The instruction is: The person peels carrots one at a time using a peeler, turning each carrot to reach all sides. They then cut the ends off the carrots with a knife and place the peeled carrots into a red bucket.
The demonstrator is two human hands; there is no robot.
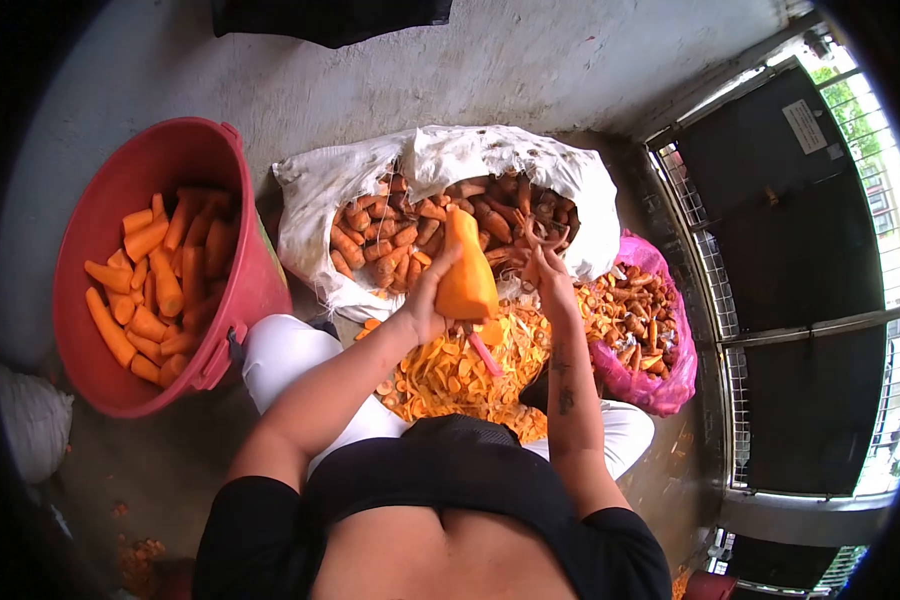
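Orange carrot [468, 285] was held above the near peelings [425, 385], probably to gather them in one place, left hand [429, 303] gripping its left side firmly, while how the right hand [552, 278] gripped, I could not tell.

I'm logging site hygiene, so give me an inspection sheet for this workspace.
Surface: floor, orange scraps on it at lower left.
Job's things: large peeled carrot; red tub of orange carrots; white sack of browner carrots.
Clutter: peelings heap; pink bag of carrot pieces.
Hands: left hand holds the large peeled carrot; right hand beside it, hold unclear.
Cables: nothing seen.
Surroundings: grey wall; barred opening with dark panels.
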